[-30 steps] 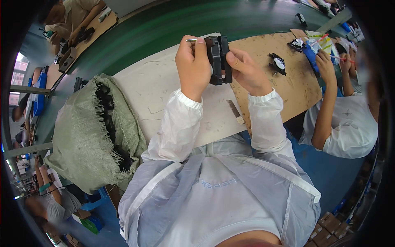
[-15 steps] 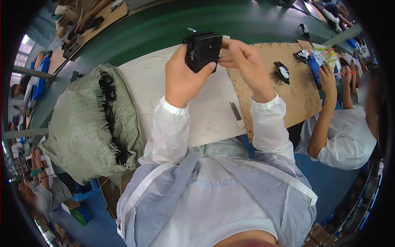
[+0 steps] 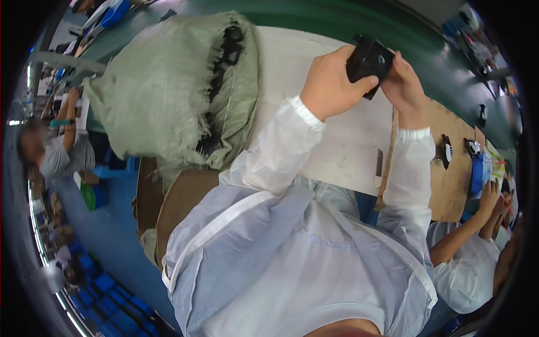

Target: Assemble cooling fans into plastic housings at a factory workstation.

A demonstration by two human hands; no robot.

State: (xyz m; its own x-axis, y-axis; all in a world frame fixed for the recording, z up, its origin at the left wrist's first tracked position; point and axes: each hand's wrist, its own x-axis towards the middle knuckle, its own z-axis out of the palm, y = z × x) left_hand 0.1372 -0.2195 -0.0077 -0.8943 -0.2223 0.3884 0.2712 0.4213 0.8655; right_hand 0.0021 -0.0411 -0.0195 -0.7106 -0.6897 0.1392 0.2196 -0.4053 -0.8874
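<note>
A black, boxy plastic part (image 3: 366, 63) is held up over the far edge of a white board (image 3: 337, 154). My left hand (image 3: 331, 84) is closed round its left side, with the thumb pressed across the near face. On the part's right edge rest the fingers of my right hand (image 3: 405, 87), partly hidden behind it. A small round spot shows on the face turned up. Below my right hand, a flat blade-like tool (image 3: 378, 167) lies at the board's right edge.
To the left bulges a green woven sack (image 3: 157, 84), its frayed mouth showing black parts (image 3: 216, 84). A cardboard box (image 3: 188, 194) stands below it. On the right, a brown board (image 3: 456, 194) carries a black-and-white part (image 3: 446, 151); a co-worker's arm (image 3: 469, 227) reaches in there.
My view has swung left, so the sack and boards appear farther right. The black part has tilted in my hands, and my right fingers now sit closer along its right edge.
</note>
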